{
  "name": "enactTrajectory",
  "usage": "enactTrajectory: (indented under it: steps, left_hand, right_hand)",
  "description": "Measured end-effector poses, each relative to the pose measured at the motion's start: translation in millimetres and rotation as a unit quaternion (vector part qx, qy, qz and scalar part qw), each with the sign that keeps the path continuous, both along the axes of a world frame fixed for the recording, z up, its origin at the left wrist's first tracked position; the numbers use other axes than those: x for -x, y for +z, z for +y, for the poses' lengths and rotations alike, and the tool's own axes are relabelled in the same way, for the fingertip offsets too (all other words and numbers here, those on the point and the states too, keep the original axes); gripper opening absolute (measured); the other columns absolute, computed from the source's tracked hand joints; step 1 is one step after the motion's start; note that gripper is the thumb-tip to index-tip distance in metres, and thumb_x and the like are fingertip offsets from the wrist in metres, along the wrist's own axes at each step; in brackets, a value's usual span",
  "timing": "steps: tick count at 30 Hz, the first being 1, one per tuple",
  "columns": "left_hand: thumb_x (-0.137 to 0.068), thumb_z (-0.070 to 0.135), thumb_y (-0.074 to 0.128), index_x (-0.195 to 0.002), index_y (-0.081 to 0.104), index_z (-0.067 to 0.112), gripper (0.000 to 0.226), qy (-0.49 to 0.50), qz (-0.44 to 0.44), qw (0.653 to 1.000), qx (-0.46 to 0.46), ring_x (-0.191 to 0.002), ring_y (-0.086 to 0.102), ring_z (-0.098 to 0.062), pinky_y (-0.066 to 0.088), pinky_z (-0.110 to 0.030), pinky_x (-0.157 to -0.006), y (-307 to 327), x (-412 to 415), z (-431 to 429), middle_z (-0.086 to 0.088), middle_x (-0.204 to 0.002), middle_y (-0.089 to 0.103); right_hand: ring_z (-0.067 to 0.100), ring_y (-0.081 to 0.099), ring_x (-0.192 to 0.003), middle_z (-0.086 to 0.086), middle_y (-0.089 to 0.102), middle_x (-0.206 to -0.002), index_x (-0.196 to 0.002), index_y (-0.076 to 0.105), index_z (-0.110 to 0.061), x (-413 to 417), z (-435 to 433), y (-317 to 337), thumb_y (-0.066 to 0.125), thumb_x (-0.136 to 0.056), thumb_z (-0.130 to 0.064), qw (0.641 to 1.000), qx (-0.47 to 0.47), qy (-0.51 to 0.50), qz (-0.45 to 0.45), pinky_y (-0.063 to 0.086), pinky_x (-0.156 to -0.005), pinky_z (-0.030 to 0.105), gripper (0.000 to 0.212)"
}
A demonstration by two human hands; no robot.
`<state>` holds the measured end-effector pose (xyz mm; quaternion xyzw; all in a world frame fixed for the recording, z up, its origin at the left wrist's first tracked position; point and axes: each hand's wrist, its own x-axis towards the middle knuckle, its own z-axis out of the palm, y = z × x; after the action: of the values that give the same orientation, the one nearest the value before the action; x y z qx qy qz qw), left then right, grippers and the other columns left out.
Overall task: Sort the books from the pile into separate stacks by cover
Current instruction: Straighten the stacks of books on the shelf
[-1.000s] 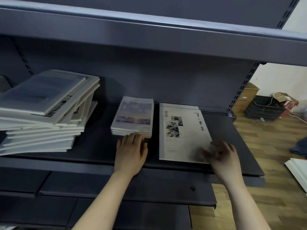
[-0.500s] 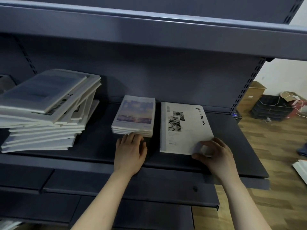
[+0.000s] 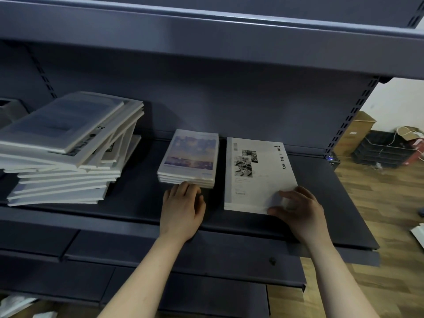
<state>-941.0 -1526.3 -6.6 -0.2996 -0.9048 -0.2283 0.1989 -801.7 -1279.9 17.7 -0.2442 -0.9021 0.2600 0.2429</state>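
An untidy pile of white books (image 3: 66,154) lies at the left of the dark shelf (image 3: 137,203). A small neat stack with a purple sky cover (image 3: 190,154) sits mid-shelf. To its right lies a larger white book with black-and-white photos (image 3: 257,173). My left hand (image 3: 183,210) rests flat on the shelf, fingertips against the front edge of the sky-cover stack. My right hand (image 3: 298,210) lies on the near right corner of the white photo book, fingers spread over the cover and thumb at its front edge.
The upper shelf (image 3: 206,26) overhangs the work area. Lower shelves (image 3: 183,260) jut out below. At the right, on the wooden floor, stand a cardboard box (image 3: 358,134) and black trays (image 3: 380,150). White papers (image 3: 418,235) lie at the far right edge.
My right hand has pushed the white photo book back on the shelf, square beside the sky-cover stack. My left hand has stayed at that stack's front edge.
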Motion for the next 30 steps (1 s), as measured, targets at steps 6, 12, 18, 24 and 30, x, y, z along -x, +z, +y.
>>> enactTrajectory:
  steps: [6,12,18,24,30]
  left_hand:
    - [-0.084,0.033,0.041,-0.086,0.056,0.02,0.019,0.0,-0.008,1.0,-0.004,-0.078,0.052,-0.018,0.038,-0.031,-0.071,-0.6,0.1,-0.3,0.003,-0.088,0.056]
    - [-0.082,0.024,0.058,-0.086,0.056,0.019,0.006,-0.002,-0.017,1.0,-0.011,-0.078,0.052,-0.019,0.037,-0.031,-0.073,0.3,-0.6,-1.4,0.002,-0.088,0.056]
    - [-0.082,0.023,0.057,-0.089,0.059,0.019,0.008,-0.015,-0.028,0.999,-0.013,-0.081,0.055,-0.021,0.035,-0.03,-0.071,5.5,-0.4,-3.3,0.001,-0.092,0.058]
    - [-0.086,0.021,0.056,-0.096,0.063,0.016,0.012,-0.055,-0.022,0.998,-0.016,-0.086,0.057,-0.022,0.038,-0.028,-0.07,29.8,-6.8,-17.2,0.0,-0.096,0.061]
    - [-0.079,0.014,0.062,-0.094,0.064,0.011,0.015,-0.073,0.037,0.995,-0.055,-0.087,0.056,-0.027,0.046,-0.031,-0.067,82.1,-2.1,-48.1,-0.005,-0.098,0.06]
  right_hand:
    - [0.014,0.055,-0.079,-0.007,0.052,-0.095,-0.103,0.071,-0.024,-0.1,-2.7,-0.4,0.086,-0.059,-0.036,1.0,-0.001,-0.001,0.008,0.042,-0.066,0.026,0.048]
    - [0.017,0.053,-0.094,-0.005,0.051,-0.108,-0.109,0.069,-0.023,-0.5,-3.2,0.7,0.084,-0.061,-0.039,1.0,0.018,-0.006,-0.016,0.043,-0.076,0.029,0.052]
    - [0.034,0.043,-0.123,0.009,0.052,-0.129,-0.107,0.067,-0.025,-0.5,-7.2,8.7,0.079,-0.068,-0.042,0.996,-0.049,-0.019,-0.076,0.037,-0.098,0.042,0.044]
    - [0.021,0.059,-0.096,-0.001,0.066,-0.098,-0.093,0.071,-0.019,8.2,-39.9,20.5,0.07,-0.078,-0.019,0.998,-0.062,0.024,0.009,0.043,-0.081,0.03,0.014]
    - [0.01,0.06,-0.076,-0.003,0.065,-0.09,-0.092,0.071,-0.018,29.6,-97.7,28.1,0.066,-0.083,-0.013,0.992,-0.027,0.125,0.004,0.047,-0.067,0.021,0.012]
